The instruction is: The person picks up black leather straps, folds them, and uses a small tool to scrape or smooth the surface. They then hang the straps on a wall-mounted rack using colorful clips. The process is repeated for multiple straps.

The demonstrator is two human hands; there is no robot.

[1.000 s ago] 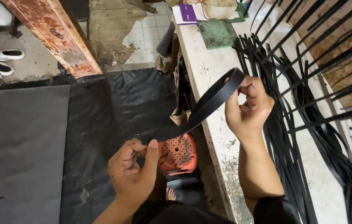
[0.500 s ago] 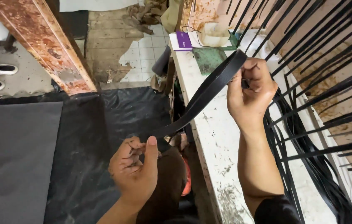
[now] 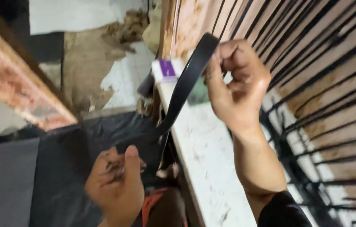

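A long black strap (image 3: 182, 94) runs slantwise between my two hands. My right hand (image 3: 234, 86) pinches its upper end, raised over the white bench top (image 3: 205, 159). My left hand (image 3: 117, 185) grips the lower end, down beside the bench's edge, thumb up. The strap is pulled fairly straight between them. The picture is blurred by motion.
Several thin black strips (image 3: 312, 84) lie fanned over the bench at the right. A purple and white box (image 3: 166, 70) sits at the bench's far end. A rusty beam (image 3: 16, 90) slants at the left, above dark sheets (image 3: 27, 180) on the floor. Something orange (image 3: 153, 204) lies below.
My right hand has lifted the strap's upper end higher and farther away. My left hand stayed low at the bench's edge. The view has tipped upward and closer.
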